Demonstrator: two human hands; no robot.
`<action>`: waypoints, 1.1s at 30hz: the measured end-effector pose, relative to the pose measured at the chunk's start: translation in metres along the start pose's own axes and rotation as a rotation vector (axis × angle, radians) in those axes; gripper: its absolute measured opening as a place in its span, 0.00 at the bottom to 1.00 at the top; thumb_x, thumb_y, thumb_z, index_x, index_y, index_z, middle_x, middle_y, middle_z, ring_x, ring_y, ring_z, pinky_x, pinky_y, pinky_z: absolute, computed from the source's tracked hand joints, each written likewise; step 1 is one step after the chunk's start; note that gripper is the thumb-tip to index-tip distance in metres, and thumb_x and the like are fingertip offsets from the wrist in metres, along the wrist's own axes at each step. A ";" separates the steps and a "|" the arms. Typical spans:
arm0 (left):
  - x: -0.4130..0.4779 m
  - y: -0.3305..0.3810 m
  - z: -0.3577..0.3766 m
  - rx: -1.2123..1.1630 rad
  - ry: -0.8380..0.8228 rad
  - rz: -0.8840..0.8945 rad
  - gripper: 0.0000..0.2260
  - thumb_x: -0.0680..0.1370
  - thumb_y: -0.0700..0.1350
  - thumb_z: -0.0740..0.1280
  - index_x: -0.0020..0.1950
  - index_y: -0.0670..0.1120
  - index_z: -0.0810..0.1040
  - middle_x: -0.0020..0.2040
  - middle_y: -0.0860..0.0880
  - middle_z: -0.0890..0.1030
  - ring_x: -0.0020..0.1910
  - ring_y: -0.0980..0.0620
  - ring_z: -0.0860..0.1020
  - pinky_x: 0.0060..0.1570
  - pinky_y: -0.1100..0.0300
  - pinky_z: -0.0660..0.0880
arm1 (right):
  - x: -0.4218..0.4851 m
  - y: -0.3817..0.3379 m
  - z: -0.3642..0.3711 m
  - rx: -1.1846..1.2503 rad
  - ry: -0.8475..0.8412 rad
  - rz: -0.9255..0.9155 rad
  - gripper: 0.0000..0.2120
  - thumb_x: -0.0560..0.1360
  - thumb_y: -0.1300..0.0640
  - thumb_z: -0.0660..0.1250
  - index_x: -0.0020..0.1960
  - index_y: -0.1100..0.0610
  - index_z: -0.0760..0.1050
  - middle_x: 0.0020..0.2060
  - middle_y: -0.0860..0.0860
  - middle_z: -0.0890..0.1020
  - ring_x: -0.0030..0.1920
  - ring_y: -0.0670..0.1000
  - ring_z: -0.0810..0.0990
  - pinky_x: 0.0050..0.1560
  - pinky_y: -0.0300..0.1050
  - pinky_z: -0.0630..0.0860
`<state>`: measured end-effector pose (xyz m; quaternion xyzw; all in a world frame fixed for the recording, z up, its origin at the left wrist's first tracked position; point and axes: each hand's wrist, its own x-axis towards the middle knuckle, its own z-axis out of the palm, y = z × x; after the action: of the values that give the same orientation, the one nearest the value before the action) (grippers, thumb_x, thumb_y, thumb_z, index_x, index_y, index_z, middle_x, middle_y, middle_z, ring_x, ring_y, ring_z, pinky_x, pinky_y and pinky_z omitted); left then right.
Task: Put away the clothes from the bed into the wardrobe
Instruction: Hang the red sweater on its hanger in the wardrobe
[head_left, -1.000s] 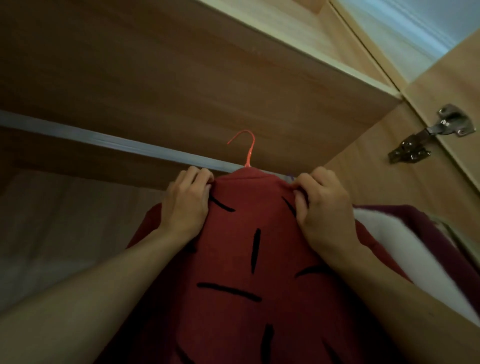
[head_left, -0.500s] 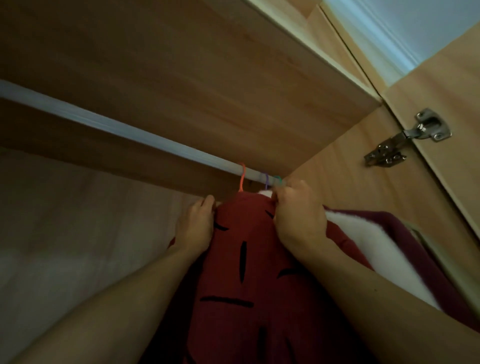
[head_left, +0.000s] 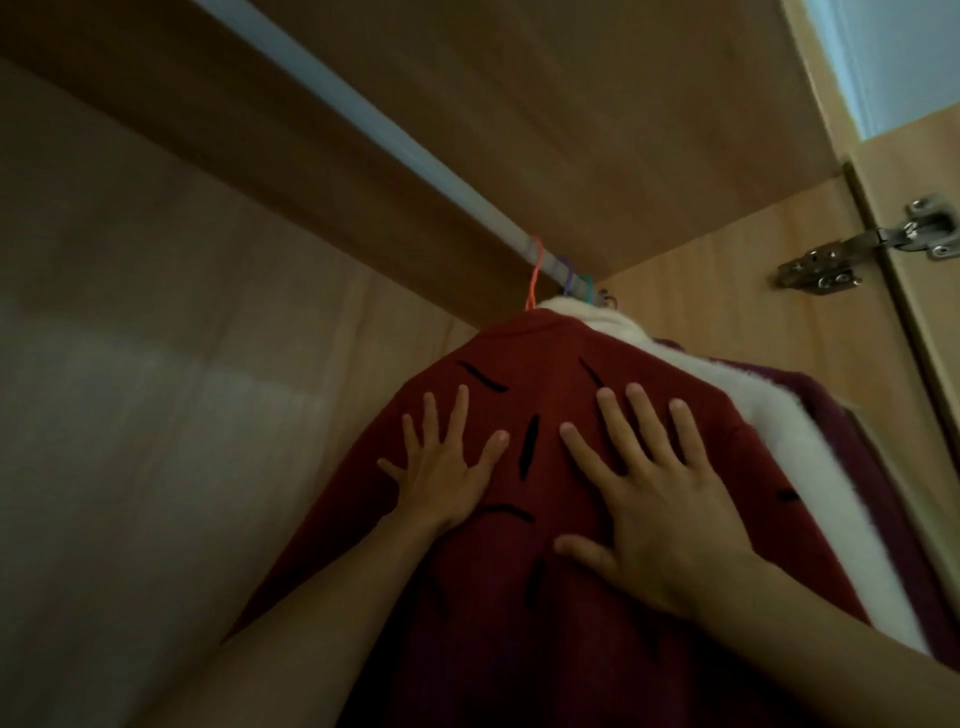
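Observation:
A red garment with black dashes (head_left: 545, 364) hangs from an orange hanger hook (head_left: 535, 278) on the wardrobe's pale metal rail (head_left: 363, 119). My left hand (head_left: 447, 467) lies flat on its front, fingers spread, holding nothing. Flat on the cloth to the right is my right hand (head_left: 654, 499), fingers apart as well. Behind the red garment hang a white fluffy garment (head_left: 810, 457) and a dark purple one (head_left: 852, 415), on purple and green hooks (head_left: 579, 283) at the rail's right end.
The wooden shelf underside (head_left: 571, 130) runs above the rail. The wardrobe's back panel (head_left: 130, 364) fills the left. On the right, the side wall carries a metal hinge (head_left: 872, 244) and the open door (head_left: 924, 166).
Both hands let go of the garment's shoulders and now rest flat lower on its front. The hanger slid right along the rail, up against the other hangers.

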<state>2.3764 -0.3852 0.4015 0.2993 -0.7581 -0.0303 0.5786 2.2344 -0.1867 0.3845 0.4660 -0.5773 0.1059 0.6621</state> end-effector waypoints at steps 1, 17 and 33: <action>0.000 -0.001 0.009 -0.027 -0.028 0.002 0.36 0.74 0.75 0.49 0.75 0.68 0.33 0.79 0.53 0.33 0.78 0.44 0.34 0.69 0.26 0.40 | -0.007 0.006 0.003 -0.028 -0.029 -0.011 0.47 0.64 0.24 0.55 0.75 0.51 0.66 0.76 0.62 0.61 0.77 0.64 0.55 0.73 0.69 0.55; -0.191 -0.023 0.054 -0.097 -0.262 0.039 0.37 0.73 0.75 0.50 0.74 0.70 0.33 0.78 0.54 0.30 0.78 0.50 0.33 0.73 0.33 0.40 | -0.139 -0.050 -0.030 0.033 -0.193 -0.118 0.41 0.67 0.25 0.56 0.71 0.48 0.72 0.75 0.62 0.63 0.76 0.65 0.58 0.70 0.70 0.57; -0.327 -0.055 0.014 0.245 -0.487 -0.045 0.33 0.82 0.60 0.55 0.79 0.60 0.38 0.81 0.48 0.38 0.80 0.44 0.42 0.77 0.40 0.48 | -0.240 -0.085 -0.087 0.114 -0.386 -0.028 0.39 0.66 0.43 0.74 0.74 0.54 0.68 0.76 0.60 0.62 0.77 0.62 0.56 0.74 0.63 0.51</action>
<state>2.4360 -0.2748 0.0940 0.3675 -0.8662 -0.0223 0.3378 2.2755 -0.0730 0.1446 0.5225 -0.6801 0.0378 0.5129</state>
